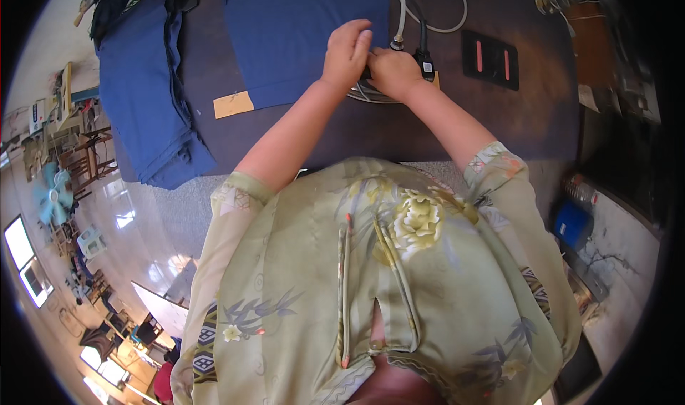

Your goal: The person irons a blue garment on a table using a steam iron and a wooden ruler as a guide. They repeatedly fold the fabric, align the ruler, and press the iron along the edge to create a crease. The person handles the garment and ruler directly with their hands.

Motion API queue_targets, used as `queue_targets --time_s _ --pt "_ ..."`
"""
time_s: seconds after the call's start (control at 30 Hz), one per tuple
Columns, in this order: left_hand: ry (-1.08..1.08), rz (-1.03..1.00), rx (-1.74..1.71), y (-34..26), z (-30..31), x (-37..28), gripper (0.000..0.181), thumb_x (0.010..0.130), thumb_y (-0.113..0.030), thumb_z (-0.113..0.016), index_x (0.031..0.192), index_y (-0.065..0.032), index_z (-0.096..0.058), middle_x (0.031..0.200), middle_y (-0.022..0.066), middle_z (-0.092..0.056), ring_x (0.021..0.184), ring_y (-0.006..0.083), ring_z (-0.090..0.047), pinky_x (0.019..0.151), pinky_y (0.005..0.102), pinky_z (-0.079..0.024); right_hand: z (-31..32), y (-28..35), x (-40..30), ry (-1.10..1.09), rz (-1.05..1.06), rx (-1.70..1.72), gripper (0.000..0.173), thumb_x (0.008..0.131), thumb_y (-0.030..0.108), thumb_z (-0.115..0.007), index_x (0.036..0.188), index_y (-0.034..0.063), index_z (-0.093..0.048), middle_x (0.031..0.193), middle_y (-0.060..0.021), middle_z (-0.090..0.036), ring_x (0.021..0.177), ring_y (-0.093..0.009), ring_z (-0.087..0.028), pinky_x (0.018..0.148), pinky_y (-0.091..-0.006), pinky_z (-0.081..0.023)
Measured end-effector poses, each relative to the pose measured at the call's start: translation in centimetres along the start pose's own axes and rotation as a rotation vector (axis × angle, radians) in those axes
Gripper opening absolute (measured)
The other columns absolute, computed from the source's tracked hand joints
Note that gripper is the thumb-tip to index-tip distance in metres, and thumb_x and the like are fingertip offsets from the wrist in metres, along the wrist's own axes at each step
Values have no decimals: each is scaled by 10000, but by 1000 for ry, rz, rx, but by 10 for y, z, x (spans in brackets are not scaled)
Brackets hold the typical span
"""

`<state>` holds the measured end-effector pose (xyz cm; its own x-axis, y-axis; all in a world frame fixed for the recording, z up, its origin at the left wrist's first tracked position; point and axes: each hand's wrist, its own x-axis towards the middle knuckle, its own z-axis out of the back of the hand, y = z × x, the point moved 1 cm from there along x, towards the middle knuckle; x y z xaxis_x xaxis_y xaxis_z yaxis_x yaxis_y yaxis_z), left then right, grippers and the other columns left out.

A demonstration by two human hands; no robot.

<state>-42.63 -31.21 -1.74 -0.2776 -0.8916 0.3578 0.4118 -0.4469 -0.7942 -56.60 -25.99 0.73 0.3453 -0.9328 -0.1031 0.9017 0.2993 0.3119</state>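
Observation:
My right hand (395, 72) is closed around the handle of what looks like a steam iron (426, 66). Most of its body is hidden beneath the hand; a black part bearing a printed code and a shiny curved edge show. A pale hose (400, 14) with a metal fitting and a black cable (423, 34) run from it. Just left of it, my left hand (348, 50) is raised with nothing visible in it, thumb beside the fingers. Below that hand lies a flat blue fabric piece (289, 41), with a yellow strip (234, 104) at its near left corner.
More blue fabric pieces (142, 94) hang over the table's (257, 142) left edge. To the right lies a black rest pad (490, 60) with two red strips. A blue fan (53, 195) and a plastic stool (92, 242) stand left on the floor; a blue container (573, 224) is at right.

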Motion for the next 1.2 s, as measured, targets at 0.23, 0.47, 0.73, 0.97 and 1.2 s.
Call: queue_targets --time_s 0.23,0.47,0.73,0.97,1.2 --pt "-41 33 300 81 91 -39 176 917 -54 -647 1083 -45 -707 1217 135 -685 1176 322 -636 1016 373 -491 41 -94 -34 29 -85 -37 298 809 107 -735 1085 91 -621 1059 -121 -659 1033 -350 -664 845 -474 -547" --pt "278 230 840 150 201 -106 344 760 -29 -723 1089 -126 -695 1140 88 -637 1153 334 -578 974 450 -476 89 -213 -98 41 -368 -155 354 800 76 -734 1133 92 -614 1102 -117 -656 1078 -347 -645 890 -470 -519" --pt "539 367 1000 165 223 -107 459 728 -116 -845 1126 -132 -617 1171 76 -607 1182 313 -564 987 435 -476 75 -167 -83 -329 -171 -193 362 773 137 -782 1099 101 -631 1101 -106 -641 1099 -331 -600 941 -450 -488" --pt "609 313 1015 162 220 -92 414 740 -115 -828 1081 -106 -595 1138 91 -615 1156 317 -577 983 434 -470 -37 -84 -42 44 -120 51 373 766 120 -788 1101 111 -625 1142 -74 -614 1176 -287 -555 984 -441 -463" --pt "301 78 800 151 236 -132 276 780 -81 -753 979 -84 -561 986 105 -637 1012 339 -608 913 451 -474 -54 -80 -44 137 -194 81 359 762 97 -785 1079 114 -616 1159 -57 -595 1193 -272 -542 1024 -425 -437"
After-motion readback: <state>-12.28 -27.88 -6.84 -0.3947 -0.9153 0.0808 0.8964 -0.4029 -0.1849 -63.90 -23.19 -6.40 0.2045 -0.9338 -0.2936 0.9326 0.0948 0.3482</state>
